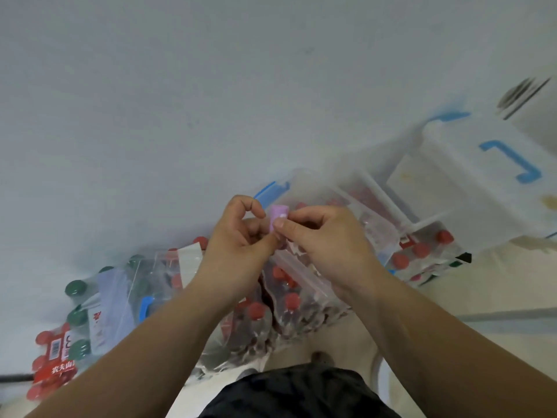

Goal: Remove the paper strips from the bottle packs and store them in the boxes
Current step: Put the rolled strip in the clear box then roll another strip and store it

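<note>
A small pink-purple paper strip (278, 217) is pinched between both hands in front of me. My left hand (241, 236) grips its lower end with thumb and fingers. My right hand (325, 236) holds the strip's right side, thumb on top. Below the hands lie shrink-wrapped packs of red-capped bottles (286, 300). A longer pink strip (301, 276) lies across one pack under my right wrist. A clear plastic box (370, 206) with blue latches stands behind the hands; its contents are blurred.
Packs of green-capped bottles (78, 300) and red-labelled packs (51, 357) lie at the lower left by the white wall. A white box lid with blue clips (470, 164) sits at the right. More red-capped bottles (422, 254) stand beside the box.
</note>
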